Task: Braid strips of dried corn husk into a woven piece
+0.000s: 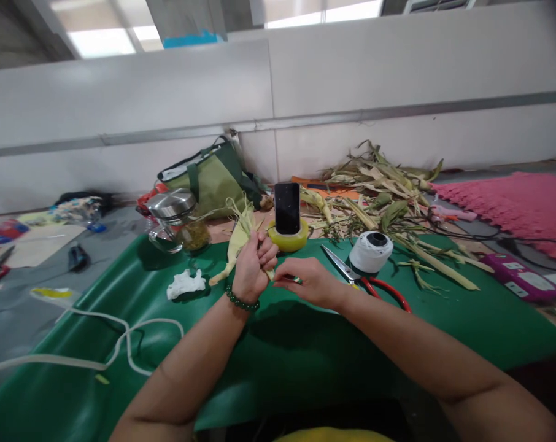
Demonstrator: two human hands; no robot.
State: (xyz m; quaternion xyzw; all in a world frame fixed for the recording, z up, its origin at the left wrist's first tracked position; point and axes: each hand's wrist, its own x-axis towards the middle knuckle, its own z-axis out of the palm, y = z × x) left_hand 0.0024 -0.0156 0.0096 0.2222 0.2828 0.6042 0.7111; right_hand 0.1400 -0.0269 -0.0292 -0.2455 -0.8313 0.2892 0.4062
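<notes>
My left hand (256, 264), with a dark green bead bracelet (242, 299) at its wrist, is closed around a pale yellow-green corn husk bundle (238, 238). Thin frayed strands stick up from the bundle's top, and one end hangs toward the lower left. Close beside it on the right, my right hand (308, 279) pinches with thumb and fingertips at the husk's lower end; what lies between the fingers is too small to make out. Scissors (351, 276) with red handles lie to the right of that hand, against a spool of white thread (371, 252).
A phone (287, 209) stands in a yellow tape roll (291, 238). Dry husks (383, 178) heap at back right. At left are a glass jar (170, 212), crumpled white tissue (185, 284) and a white cord (126, 331) on the green mat (333, 356). A green bag (211, 178) stands behind.
</notes>
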